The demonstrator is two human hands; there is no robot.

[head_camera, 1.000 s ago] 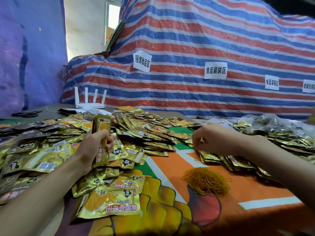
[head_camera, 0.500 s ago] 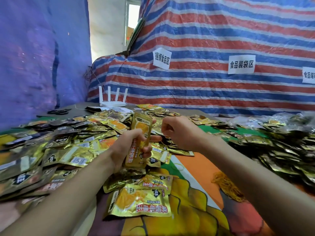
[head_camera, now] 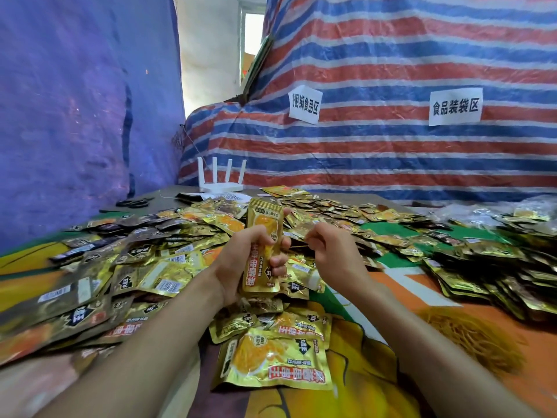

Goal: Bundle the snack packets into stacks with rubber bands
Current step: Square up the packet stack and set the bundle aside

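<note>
Head view: your left grip (head_camera: 238,263) is clasping the stack (head_camera: 263,233) upright, your right grip (head_camera: 330,251) is pinching a band (head_camera: 298,245), so be stretching it wide.

Left hand (head_camera: 238,260) grips packet stack (head_camera: 263,248) upright above counter (head_camera: 361,372). Right hand (head_camera: 328,254) just right of stack, pinching rubber band (head_camera: 298,245) that runs toward it. Loose packets (head_camera: 135,267) heaped left of left hand and behind both hands. Near packets (head_camera: 277,360) flat on counter, in front of hands. Second heap (head_camera: 497,267) well right of right hand; rubber-band pile (head_camera: 473,339) in front of that heap. Router (head_camera: 221,184) and scissors (head_camera: 132,203) far behind left hand, at back of counter.
</note>
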